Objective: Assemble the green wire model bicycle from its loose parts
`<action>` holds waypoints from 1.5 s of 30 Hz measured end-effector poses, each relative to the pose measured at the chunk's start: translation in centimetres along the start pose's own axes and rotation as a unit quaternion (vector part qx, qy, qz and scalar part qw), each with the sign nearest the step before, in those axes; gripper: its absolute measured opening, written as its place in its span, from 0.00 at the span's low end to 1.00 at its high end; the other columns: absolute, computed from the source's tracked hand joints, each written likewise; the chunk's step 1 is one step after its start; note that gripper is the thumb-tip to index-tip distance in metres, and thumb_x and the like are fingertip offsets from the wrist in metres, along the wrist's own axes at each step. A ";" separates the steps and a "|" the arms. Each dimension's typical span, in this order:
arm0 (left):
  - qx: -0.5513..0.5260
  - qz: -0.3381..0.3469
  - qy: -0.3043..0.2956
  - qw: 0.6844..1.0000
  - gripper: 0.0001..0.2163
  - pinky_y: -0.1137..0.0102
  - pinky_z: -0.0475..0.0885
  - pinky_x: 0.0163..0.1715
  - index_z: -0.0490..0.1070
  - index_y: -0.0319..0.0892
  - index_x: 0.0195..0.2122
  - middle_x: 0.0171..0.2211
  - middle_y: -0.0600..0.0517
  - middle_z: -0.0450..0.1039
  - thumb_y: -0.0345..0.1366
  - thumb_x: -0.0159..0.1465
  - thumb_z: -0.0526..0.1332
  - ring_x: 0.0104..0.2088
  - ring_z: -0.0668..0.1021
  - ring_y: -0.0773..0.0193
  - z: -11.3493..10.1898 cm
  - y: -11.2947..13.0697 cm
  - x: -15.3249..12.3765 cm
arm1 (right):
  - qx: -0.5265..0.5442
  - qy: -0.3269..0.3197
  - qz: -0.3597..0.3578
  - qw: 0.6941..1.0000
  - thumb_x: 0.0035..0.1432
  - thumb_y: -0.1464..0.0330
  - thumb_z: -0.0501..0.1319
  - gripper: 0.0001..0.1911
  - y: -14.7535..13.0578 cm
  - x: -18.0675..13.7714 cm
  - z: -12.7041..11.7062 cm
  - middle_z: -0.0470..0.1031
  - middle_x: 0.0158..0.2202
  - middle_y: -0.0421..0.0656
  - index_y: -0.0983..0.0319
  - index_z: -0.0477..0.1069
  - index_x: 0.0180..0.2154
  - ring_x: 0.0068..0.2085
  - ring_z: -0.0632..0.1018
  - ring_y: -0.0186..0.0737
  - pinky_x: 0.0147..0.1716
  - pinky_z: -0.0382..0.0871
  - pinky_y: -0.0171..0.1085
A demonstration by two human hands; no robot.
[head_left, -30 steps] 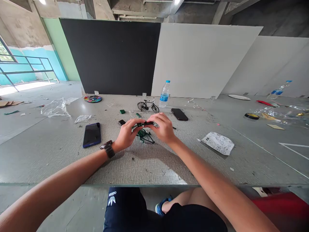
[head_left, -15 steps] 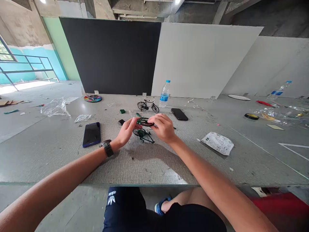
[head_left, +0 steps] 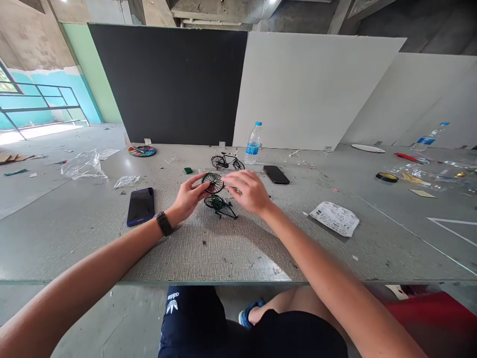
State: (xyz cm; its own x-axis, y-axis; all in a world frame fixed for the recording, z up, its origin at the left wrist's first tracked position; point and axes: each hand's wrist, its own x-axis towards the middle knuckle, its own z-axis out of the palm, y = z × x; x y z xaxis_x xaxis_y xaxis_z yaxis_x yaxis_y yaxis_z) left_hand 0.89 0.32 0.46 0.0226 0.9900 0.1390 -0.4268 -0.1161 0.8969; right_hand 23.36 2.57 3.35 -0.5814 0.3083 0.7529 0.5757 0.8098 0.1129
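Note:
My left hand (head_left: 191, 195) pinches a small black spoked toy bicycle wheel (head_left: 213, 183), which has a green curved edge on its left side and stands almost facing me. My right hand (head_left: 248, 191) is just right of the wheel. Its fingers are stretched out with a gap above the thumb, and the fingertips come close to the rim; whether they touch it I cannot tell. Below the wheel, a dark green toy bicycle frame (head_left: 225, 209) with one wheel attached lies on the table. Behind my hands stands a complete black toy bicycle (head_left: 227, 161).
A water bottle (head_left: 253, 144) stands behind, with a black phone (head_left: 276, 174) to its right. Another phone (head_left: 140, 207) lies left of my hands. A printed sheet (head_left: 334, 219) lies on the right. Beyond the bicycles are a small green block (head_left: 188, 170) and a colourful round palette (head_left: 142, 150).
The wheel has turned from nearly flat to almost upright, facing me, and shifted slightly left with my left hand. My right hand's fingers have come off the wheel's right side and straightened.

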 end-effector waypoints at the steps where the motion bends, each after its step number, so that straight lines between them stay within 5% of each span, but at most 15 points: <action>1: 0.005 0.004 0.010 1.000 0.22 0.70 0.79 0.40 0.71 0.37 0.58 0.36 0.46 0.82 0.27 0.63 0.67 0.35 0.84 0.65 -0.1 0.0 0.2 | -0.004 0.014 0.037 0.999 0.69 0.69 0.58 0.11 0.8 -0.2 -0.2 0.80 0.47 0.45 0.56 0.77 0.49 0.48 0.76 0.45 0.52 0.68 0.46; 3: 0.009 0.008 0.025 1.000 0.21 0.69 0.80 0.41 0.71 0.37 0.58 0.37 0.46 0.82 0.27 0.63 0.67 0.36 0.84 0.64 -0.3 0.0 0.4 | -0.016 0.017 0.101 0.995 0.69 0.69 0.57 0.11 2.5 -0.7 -0.7 0.80 0.43 0.46 0.58 0.78 0.45 0.46 0.76 0.46 0.50 0.67 0.47; 10: 0.014 -0.011 0.047 0.999 0.20 0.70 0.80 0.40 0.70 0.37 0.59 0.37 0.45 0.81 0.26 0.65 0.65 0.36 0.84 0.64 -0.1 -0.2 0.2 | 0.012 -0.220 0.233 0.947 0.66 0.70 0.59 0.09 5.5 -3.0 0.4 0.79 0.43 0.46 0.58 0.78 0.43 0.46 0.76 0.46 0.47 0.66 0.43; 13: 0.027 -0.008 0.051 0.998 0.19 0.69 0.80 0.40 0.70 0.37 0.58 0.37 0.46 0.81 0.27 0.65 0.65 0.35 0.84 0.64 0.0 -0.2 0.0 | 0.022 -0.264 0.271 0.925 0.67 0.71 0.56 0.12 5.9 -3.4 0.9 0.79 0.45 0.46 0.57 0.79 0.43 0.44 0.77 0.44 0.43 0.66 0.40; 20: 0.056 -0.008 0.062 0.996 0.19 0.71 0.79 0.38 0.73 0.38 0.56 0.39 0.46 0.81 0.30 0.63 0.67 0.37 0.83 0.65 0.1 -0.2 -0.3 | 0.023 -0.269 0.310 0.912 0.66 0.69 0.58 0.09 7.9 -4.1 -1.2 0.82 0.40 0.46 0.59 0.79 0.39 0.40 0.78 0.43 0.38 0.66 0.39; 26: 0.078 -0.017 0.070 0.994 0.22 0.74 0.77 0.33 0.73 0.40 0.57 0.38 0.48 0.81 0.34 0.61 0.70 0.27 0.79 0.71 0.0 -0.4 -0.3 | 0.058 -0.303 0.287 0.907 0.63 0.63 0.64 0.08 7.0 -3.5 -1.4 0.80 0.33 0.43 0.59 0.78 0.33 0.33 0.77 0.40 0.34 0.66 0.37; 36: 0.098 0.002 0.067 0.993 0.24 0.74 0.74 0.29 0.74 0.40 0.55 0.34 0.49 0.81 0.37 0.58 0.72 0.23 0.76 0.72 -0.2 -0.6 -0.2 | 0.039 -0.280 0.255 0.925 0.66 0.76 0.57 0.16 5.7 -4.1 1.1 0.76 0.49 0.47 0.54 0.78 0.47 0.49 0.78 0.45 0.49 0.69 0.42; 45: 0.120 0.034 0.090 0.988 0.24 0.73 0.73 0.27 0.73 0.38 0.57 0.35 0.48 0.80 0.37 0.59 0.70 0.22 0.74 0.73 0.0 -0.4 -0.1 | 0.157 -0.277 0.179 0.931 0.58 0.68 0.68 0.13 2.9 -2.3 0.7 0.76 0.48 0.45 0.57 0.76 0.47 0.49 0.76 0.44 0.49 0.70 0.43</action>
State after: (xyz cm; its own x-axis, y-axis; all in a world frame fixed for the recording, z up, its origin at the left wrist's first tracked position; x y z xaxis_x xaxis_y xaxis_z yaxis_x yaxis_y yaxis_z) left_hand 1.08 0.23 0.08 -0.1695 0.9748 0.1451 -0.1946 -0.1774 0.9647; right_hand 25.97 4.59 1.44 -0.6416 0.7264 0.2464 0.6435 0.6845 -0.3425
